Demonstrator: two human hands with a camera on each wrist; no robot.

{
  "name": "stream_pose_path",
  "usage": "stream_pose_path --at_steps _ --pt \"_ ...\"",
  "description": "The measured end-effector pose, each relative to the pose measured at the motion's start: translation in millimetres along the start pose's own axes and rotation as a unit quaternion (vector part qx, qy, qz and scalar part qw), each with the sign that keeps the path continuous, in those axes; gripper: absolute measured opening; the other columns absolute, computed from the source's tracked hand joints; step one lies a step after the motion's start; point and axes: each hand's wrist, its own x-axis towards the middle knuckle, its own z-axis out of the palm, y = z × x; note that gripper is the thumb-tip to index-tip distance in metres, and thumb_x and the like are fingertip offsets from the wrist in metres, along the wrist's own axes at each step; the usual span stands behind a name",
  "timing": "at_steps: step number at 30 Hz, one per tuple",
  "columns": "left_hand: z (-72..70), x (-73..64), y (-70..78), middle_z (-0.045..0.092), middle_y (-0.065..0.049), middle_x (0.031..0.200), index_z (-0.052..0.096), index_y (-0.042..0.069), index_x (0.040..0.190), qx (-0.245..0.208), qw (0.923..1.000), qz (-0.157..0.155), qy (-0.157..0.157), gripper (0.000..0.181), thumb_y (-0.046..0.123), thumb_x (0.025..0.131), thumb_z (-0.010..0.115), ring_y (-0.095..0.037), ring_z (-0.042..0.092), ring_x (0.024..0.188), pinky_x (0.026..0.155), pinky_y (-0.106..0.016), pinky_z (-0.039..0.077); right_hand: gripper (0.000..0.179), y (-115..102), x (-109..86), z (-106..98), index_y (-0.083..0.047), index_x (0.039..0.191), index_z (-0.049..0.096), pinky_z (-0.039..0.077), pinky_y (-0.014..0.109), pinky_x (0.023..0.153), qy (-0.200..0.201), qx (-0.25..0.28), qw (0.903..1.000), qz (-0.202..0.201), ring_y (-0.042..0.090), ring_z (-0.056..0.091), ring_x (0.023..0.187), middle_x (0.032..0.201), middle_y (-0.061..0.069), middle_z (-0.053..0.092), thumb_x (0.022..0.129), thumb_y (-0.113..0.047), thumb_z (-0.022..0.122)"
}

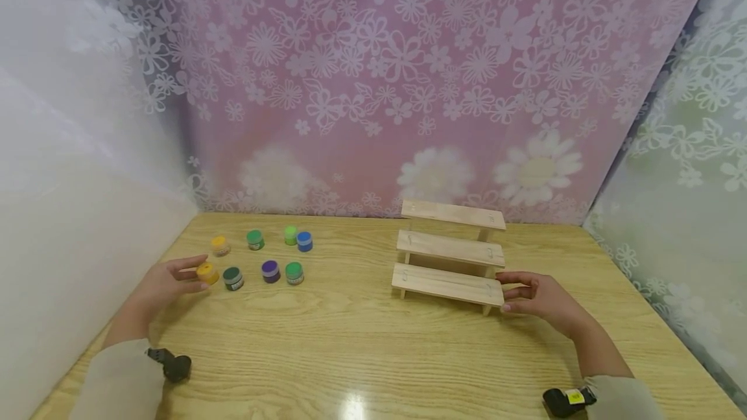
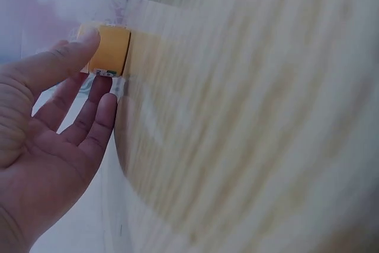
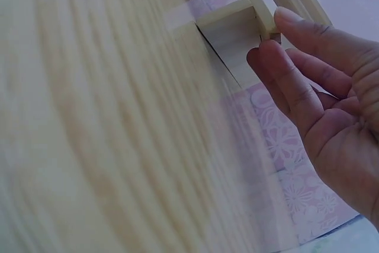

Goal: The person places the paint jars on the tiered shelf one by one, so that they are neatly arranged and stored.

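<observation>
On the left of the table, my left hand (image 1: 166, 284) has its thumb and fingers around a small paint jar with a yellow lid (image 1: 207, 273). In the left wrist view the thumb tip overlaps the yellow jar (image 2: 111, 50), which stands at the table surface. A dark green paint jar (image 1: 233, 279) is just to its right. My right hand (image 1: 545, 300) pinches the right end of the lowest step of a three-tier wooden stand (image 1: 446, 284). In the right wrist view, the thumb lies on the step's corner (image 3: 266, 22) and the fingertips are below it.
Several more paint jars stand around: yellow-orange (image 1: 220, 246), green (image 1: 255, 240), light green (image 1: 290, 235), blue (image 1: 305, 242), purple (image 1: 270, 271) and another green one (image 1: 294, 273). A pink floral curtain (image 1: 362, 115) hangs behind the wooden table (image 1: 327, 342); a white wall is at left.
</observation>
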Motion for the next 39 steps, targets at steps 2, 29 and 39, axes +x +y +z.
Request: stream_pose_path --at_steps 2,29,39 --pt "0.5 2.2 0.3 0.042 -0.016 0.131 0.038 0.006 0.134 0.008 0.9999 0.003 0.012 0.072 0.03 0.075 0.07 -0.034 0.046 0.112 0.091 -0.047 0.039 0.065 0 0.4 0 -0.001 0.131 0.039 0.051 0.037 0.076 -0.002 -0.002 1.0 0.001 0.026 0.055 0.102 0.122 0.024 0.047 0.076 -0.015 0.07" --pt "5.2 1.0 12.8 0.049 -0.02 0.123 0.05 0.012 0.126 0.01 0.9984 -0.044 0.035 0.068 0.047 0.071 0.068 -0.038 0.041 0.116 0.089 -0.049 0.04 0.064 3 3.9 -1 -0.001 0.129 0.043 0.051 0.037 0.075 0.004 -0.001 0.9999 0.014 0.025 0.057 0.092 0.108 0.021 0.054 0.074 -0.016 0.071" --pt "6.1 5.2 30.4 0.051 -0.018 0.121 0.053 0.009 0.123 0.007 0.9988 -0.005 0.048 0.067 0.046 0.07 0.07 -0.038 0.034 0.119 0.089 -0.059 0.033 0.066 3 3.8 0 -0.001 0.13 0.042 0.051 0.037 0.074 0.001 0.002 0.9999 0.015 0.025 0.057 0.093 0.109 0.021 0.054 0.073 -0.017 0.072"
